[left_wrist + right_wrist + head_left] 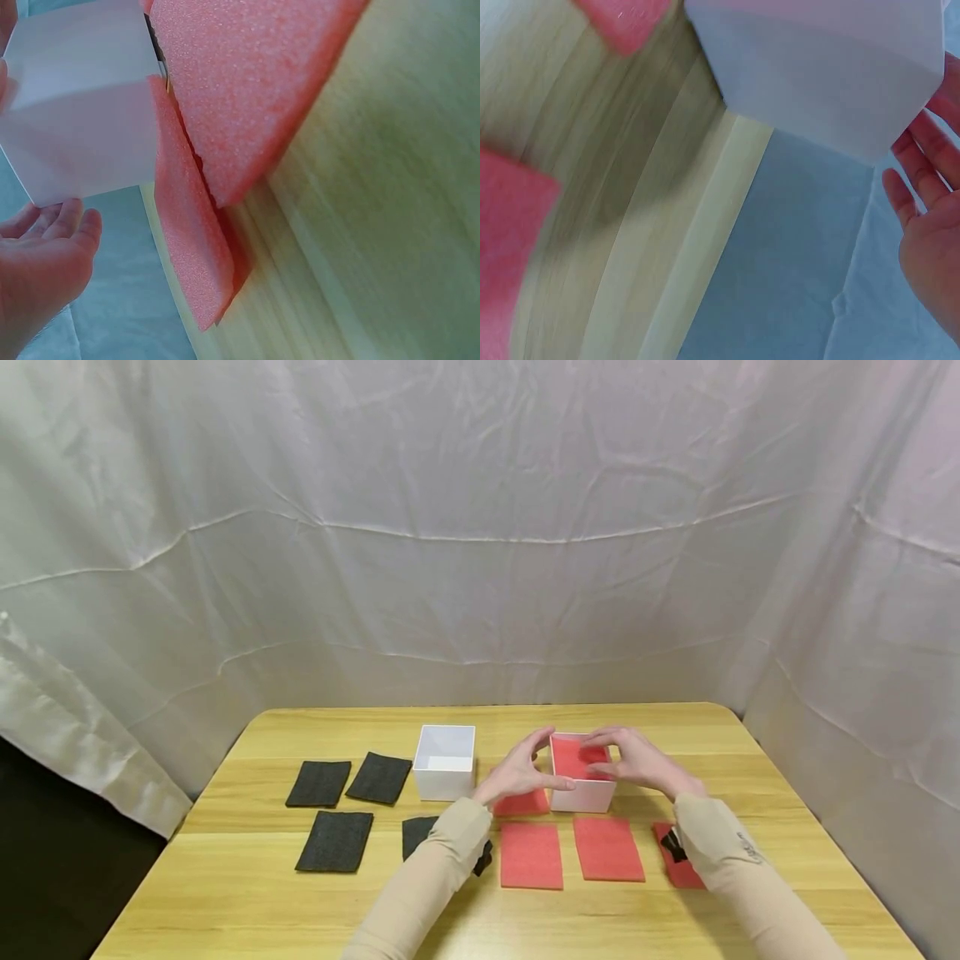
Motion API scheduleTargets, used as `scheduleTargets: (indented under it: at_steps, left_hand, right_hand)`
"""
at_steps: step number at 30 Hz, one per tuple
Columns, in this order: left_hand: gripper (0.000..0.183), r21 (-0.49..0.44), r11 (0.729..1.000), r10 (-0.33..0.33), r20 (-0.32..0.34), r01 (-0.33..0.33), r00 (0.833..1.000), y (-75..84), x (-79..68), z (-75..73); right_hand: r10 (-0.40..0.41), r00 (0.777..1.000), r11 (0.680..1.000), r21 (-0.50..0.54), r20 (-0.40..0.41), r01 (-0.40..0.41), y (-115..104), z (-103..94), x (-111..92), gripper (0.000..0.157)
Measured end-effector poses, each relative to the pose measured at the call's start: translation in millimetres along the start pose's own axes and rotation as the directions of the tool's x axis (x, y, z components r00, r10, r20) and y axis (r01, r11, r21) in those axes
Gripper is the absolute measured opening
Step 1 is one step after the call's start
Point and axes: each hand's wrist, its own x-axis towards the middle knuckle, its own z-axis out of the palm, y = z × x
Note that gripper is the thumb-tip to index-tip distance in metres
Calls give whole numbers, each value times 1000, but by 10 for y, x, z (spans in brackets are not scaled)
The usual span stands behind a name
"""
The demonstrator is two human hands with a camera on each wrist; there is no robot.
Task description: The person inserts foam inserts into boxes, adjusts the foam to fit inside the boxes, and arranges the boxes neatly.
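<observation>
A white box [583, 797] on the right stands between both hands, with a red foam sheet [572, 758] inside it. My left hand [521, 768] is at the box's left side, thumb stretched along the front rim and fingers near the back left corner. In the left wrist view its fingertips [69, 214] meet the box's edge. From the right, my right hand [637, 760] reaches over the rim with fingers spread above the red sheet. The right wrist view shows this hand's fingers [928, 154] at the box's edge, their tips partly hidden behind it.
A second white box [444, 783] stands left of the first. Several black sheets [335, 842] lie on the wooden table [240, 893] to the left. More red foam sheets [531, 856] lie in front of the right box, some partly covered by my arms. A pale curtain [480, 610] hangs behind.
</observation>
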Motion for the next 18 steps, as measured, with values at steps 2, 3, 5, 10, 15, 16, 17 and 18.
scheduleTargets:
  at_steps: [2, 3, 5, 10, 15, 16, 17, 18]
  left_hand:
    - [99, -4, 1000, 1, -1, -1, 1000, 3, -1, -3]
    - [98, -3, 1000, 2, -3, -2, 1000, 2, -1, -4]
    - [98, 1, 1000, 5, -6, -5, 1000, -10, 3, -5]
    - [98, -3, 1000, 5, -3, -5, 1000, -33, 8, 1]
    - [99, -20, 1000, 11, 2, -11, 1000, -43, 13, 0]
    - [99, -20, 1000, 14, 3, -14, 1000, -44, 13, 0]
    - [99, -22, 1000, 16, 3, -16, 1000, -43, 14, 0]
    - [99, -22, 1000, 17, 5, -17, 1000, -41, 14, 0]
  right_hand:
    - [-26, 1000, 1000, 14, 3, 26, -34, 10, 30, 35]
    - [-44, 999, 999, 17, 5, 44, -51, 19, 49, 35]
    - [-73, 997, 997, 22, 8, 73, -72, 43, 85, 34]
    - [-144, 990, 990, 6, 7, 144, -67, 107, 157, 34]
    - [-183, 983, 983, -14, 24, 183, -54, 129, 199, 34]
    - [-181, 983, 983, -17, 31, 182, -53, 131, 206, 35]
    - [-176, 984, 984, -20, 36, 177, -54, 132, 211, 36]
    - [-170, 985, 985, -28, 42, 171, -54, 135, 217, 36]
